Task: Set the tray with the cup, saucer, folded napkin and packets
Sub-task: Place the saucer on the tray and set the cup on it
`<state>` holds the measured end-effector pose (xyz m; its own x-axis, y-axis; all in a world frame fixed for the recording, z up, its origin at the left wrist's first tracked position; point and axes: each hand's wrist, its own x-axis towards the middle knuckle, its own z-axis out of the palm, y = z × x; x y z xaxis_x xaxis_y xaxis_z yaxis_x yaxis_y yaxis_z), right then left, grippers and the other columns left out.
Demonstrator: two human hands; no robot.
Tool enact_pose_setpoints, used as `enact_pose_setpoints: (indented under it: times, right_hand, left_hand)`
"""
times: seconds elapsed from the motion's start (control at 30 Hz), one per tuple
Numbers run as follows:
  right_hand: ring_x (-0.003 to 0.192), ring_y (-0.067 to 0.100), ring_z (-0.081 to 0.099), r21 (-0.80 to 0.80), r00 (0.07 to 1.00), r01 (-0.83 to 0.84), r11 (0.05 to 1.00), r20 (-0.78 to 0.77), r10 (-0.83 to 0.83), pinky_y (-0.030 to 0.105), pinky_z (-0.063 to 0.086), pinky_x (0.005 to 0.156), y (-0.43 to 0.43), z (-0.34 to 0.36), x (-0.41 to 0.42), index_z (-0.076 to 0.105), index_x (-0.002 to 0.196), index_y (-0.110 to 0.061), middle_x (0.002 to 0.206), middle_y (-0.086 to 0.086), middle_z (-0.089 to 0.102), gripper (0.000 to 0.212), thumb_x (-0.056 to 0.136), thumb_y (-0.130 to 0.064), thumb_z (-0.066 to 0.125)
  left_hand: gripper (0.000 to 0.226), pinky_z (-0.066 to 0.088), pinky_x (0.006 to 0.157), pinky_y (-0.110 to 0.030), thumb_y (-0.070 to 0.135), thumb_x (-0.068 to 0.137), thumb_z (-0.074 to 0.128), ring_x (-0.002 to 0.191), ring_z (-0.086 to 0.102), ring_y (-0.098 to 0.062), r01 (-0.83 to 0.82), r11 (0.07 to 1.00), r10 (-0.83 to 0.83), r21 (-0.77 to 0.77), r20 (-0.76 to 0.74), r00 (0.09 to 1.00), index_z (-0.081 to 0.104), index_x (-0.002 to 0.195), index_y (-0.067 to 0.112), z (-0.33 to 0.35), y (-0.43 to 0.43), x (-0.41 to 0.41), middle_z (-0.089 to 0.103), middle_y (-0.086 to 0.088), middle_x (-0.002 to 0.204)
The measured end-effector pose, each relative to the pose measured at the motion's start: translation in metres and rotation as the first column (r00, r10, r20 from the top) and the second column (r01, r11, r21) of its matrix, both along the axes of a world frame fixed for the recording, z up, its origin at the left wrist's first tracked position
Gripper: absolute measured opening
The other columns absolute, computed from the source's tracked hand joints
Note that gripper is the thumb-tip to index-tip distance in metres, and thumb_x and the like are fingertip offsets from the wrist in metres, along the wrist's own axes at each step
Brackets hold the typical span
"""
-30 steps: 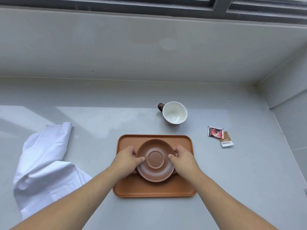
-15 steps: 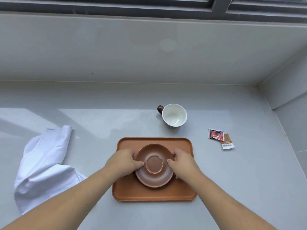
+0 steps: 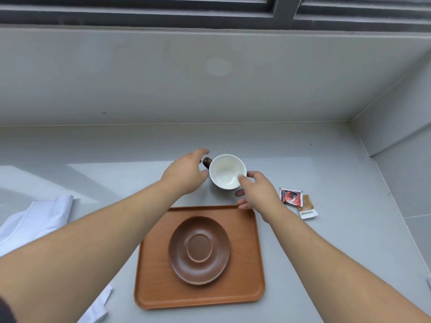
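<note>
A brown saucer lies alone on the orange tray near me. Beyond the tray stands a cup, white inside with a brown handle pointing left. My left hand is at the cup's left by the handle, fingers apart. My right hand is at the cup's right, thumb tip touching the rim, fingers spread. Neither hand has closed on the cup. A red packet and a tan packet lie right of the cup. The white napkin lies crumpled at the left, partly under my left arm.
The grey counter ends at a back wall under a window frame and at a side wall on the right. A small white object shows at the right edge.
Both hands let go of the saucer, which stays on the tray, and reached forward to either side of the cup. The camera view has tilted toward the cup.
</note>
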<state>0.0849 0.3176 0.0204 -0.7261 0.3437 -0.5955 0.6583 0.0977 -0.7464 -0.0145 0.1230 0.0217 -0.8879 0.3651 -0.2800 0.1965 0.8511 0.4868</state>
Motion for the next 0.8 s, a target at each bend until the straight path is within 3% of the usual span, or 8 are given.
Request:
enact_pose_setpoints:
  times: [0.1, 0.23, 0.37, 0.5, 0.63, 0.8]
  right_hand:
    - [0.053, 0.027, 0.066, -0.026, 1.0, -0.012, 1.0, 0.022, 0.012, 0.035, 0.062, 0.05, 0.001, -0.001, -0.011, 0.052, 0.13, -0.02, 0.088, 0.02, 0.073, 0.031, 0.099, -0.027, 0.052]
    - [0.059, 0.031, 0.069, 0.05, 0.997, -0.073, 0.996, 0.019, 0.072, 0.036, 0.063, 0.052, 0.0, -0.002, -0.015, 0.052, 0.128, -0.017, 0.087, 0.02, 0.072, 0.035, 0.094, -0.014, 0.045]
    - [0.065, 0.031, 0.075, 0.176, 0.982, -0.184, 0.967, 0.0, 0.187, 0.043, 0.065, 0.058, -0.011, 0.005, -0.007, 0.055, 0.119, -0.021, 0.08, 0.016, 0.073, 0.029, 0.091, -0.015, 0.047]
    - [0.051, 0.016, 0.071, 0.24, 0.953, -0.293, 0.925, 0.0, 0.302, 0.024, 0.055, 0.043, -0.024, 0.02, 0.023, 0.058, 0.113, -0.027, 0.076, 0.005, 0.074, 0.03, 0.085, -0.023, 0.049]
    - [0.05, 0.017, 0.07, 0.216, 0.924, -0.374, 0.902, 0.0, 0.383, 0.037, 0.062, 0.054, -0.044, 0.026, 0.063, 0.062, 0.093, -0.034, 0.072, 0.001, 0.074, 0.019, 0.078, -0.029, 0.049]
    - [0.058, 0.017, 0.071, 0.214, 0.902, -0.428, 0.878, 0.032, 0.431, 0.045, 0.064, 0.061, -0.066, 0.019, 0.097, 0.066, 0.105, -0.037, 0.082, -0.005, 0.074, 0.032, 0.078, -0.032, 0.049]
  left_hand:
    - [0.05, 0.054, 0.09, -0.041, 0.025, 0.094, 0.058, 0.116, 0.061, -0.029, 0.049, 0.997, -0.049, -0.054, 0.011, 0.999, 0.049, 0.143, 0.032, -0.005, 0.009, -0.009, 0.065, -0.003, 0.133]
    - [0.035, 0.047, 0.068, -0.035, 0.019, 0.091, 0.054, 0.092, 0.06, -0.027, 0.012, 0.998, -0.011, -0.066, 0.025, 1.0, 0.056, 0.125, 0.028, -0.011, 0.009, -0.008, 0.07, 0.001, 0.107]
    - [0.019, 0.035, 0.054, -0.03, 0.026, 0.09, 0.057, 0.077, 0.057, -0.019, 0.013, 0.999, -0.013, -0.049, 0.004, 1.0, 0.055, 0.108, 0.032, 0.001, -0.011, 0.008, 0.056, 0.019, 0.078]
    - [0.007, 0.039, 0.055, -0.029, 0.041, 0.084, 0.056, 0.071, 0.055, -0.001, 0.043, 0.997, -0.041, -0.059, 0.023, 0.999, 0.053, 0.089, 0.038, 0.023, -0.048, 0.043, 0.061, 0.018, 0.076]
    - [0.022, 0.042, 0.053, -0.029, 0.054, 0.077, 0.054, 0.066, 0.058, -0.003, 0.069, 0.994, -0.065, -0.089, 0.048, 0.997, 0.053, 0.078, 0.032, 0.029, -0.084, 0.09, 0.065, 0.014, 0.072]
    - [0.019, 0.041, 0.05, -0.029, 0.047, 0.072, 0.054, 0.064, 0.057, -0.005, 0.034, 0.998, -0.031, -0.055, 0.067, 0.997, 0.05, 0.076, 0.029, 0.018, -0.11, 0.134, 0.064, 0.013, 0.071]
